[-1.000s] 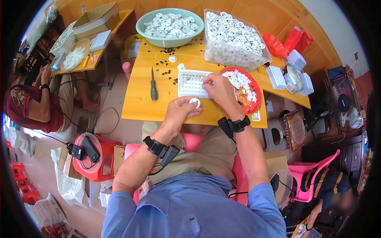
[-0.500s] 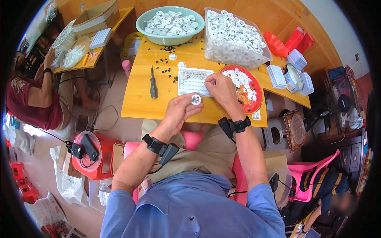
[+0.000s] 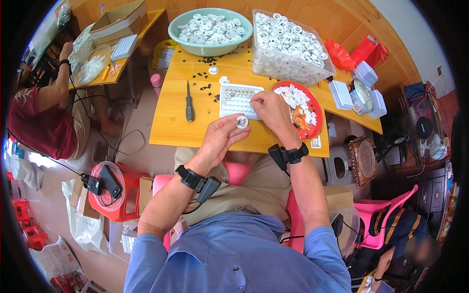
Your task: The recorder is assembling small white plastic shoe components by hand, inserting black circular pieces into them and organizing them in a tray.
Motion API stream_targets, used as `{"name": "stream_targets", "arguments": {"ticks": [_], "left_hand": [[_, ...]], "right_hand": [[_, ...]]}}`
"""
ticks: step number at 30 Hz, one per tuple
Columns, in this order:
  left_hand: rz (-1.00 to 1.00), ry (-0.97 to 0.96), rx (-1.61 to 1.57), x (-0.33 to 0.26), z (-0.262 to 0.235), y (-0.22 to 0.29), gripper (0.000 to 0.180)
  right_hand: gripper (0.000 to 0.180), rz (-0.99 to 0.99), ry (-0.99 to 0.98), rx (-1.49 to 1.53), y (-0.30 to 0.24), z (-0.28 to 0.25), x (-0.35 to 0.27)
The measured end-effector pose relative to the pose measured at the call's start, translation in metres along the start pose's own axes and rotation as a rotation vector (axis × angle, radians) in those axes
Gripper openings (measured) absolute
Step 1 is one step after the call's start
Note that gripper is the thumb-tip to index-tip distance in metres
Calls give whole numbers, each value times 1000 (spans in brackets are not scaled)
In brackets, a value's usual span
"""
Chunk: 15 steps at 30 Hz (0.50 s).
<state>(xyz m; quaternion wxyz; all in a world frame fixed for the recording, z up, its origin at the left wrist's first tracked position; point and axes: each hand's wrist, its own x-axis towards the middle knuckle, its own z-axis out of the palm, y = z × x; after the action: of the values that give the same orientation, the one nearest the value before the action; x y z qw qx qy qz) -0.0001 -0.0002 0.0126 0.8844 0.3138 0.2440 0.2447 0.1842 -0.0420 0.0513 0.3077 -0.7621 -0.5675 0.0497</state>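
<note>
My left hand (image 3: 217, 139) is closed on a small round white plastic part (image 3: 242, 122), held by its edge just in front of the table. Some detail shows in the middle of the part, too small to name. My right hand (image 3: 274, 111) hovers at the right side of a white tray (image 3: 225, 115) with rows of pockets. Its thumb and finger pinch together over the tray; whatever is between them is hidden. Small round metallic discs (image 3: 237, 93) fill the tray's far rows. Beside my right hand is a red plate (image 3: 320, 115) with small white pieces.
A dark screwdriver (image 3: 189, 105) lies left of the tray, with small black pieces (image 3: 209, 60) scattered beyond. Farther back stand a green basin (image 3: 210, 50) and a clear bin (image 3: 288, 72), both full of white parts. At left, a person in a maroon shirt (image 3: 41, 122) sits by another table.
My hands keep nearly the same pose, with the white part turned slightly in my left fingers. The person at left has raised an arm.
</note>
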Motion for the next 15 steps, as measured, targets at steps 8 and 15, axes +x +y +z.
{"name": "stream_targets", "arguments": {"ticks": [8, 15], "left_hand": [[5, -33, -75, -1, -4, 1, 31], [14, -75, -101, 1, -5, -6, 31]], "right_hand": [[9, -66, 113, 139, -27, -1, -35], [4, -361, 314, 9, -19, 19, -56]]}}
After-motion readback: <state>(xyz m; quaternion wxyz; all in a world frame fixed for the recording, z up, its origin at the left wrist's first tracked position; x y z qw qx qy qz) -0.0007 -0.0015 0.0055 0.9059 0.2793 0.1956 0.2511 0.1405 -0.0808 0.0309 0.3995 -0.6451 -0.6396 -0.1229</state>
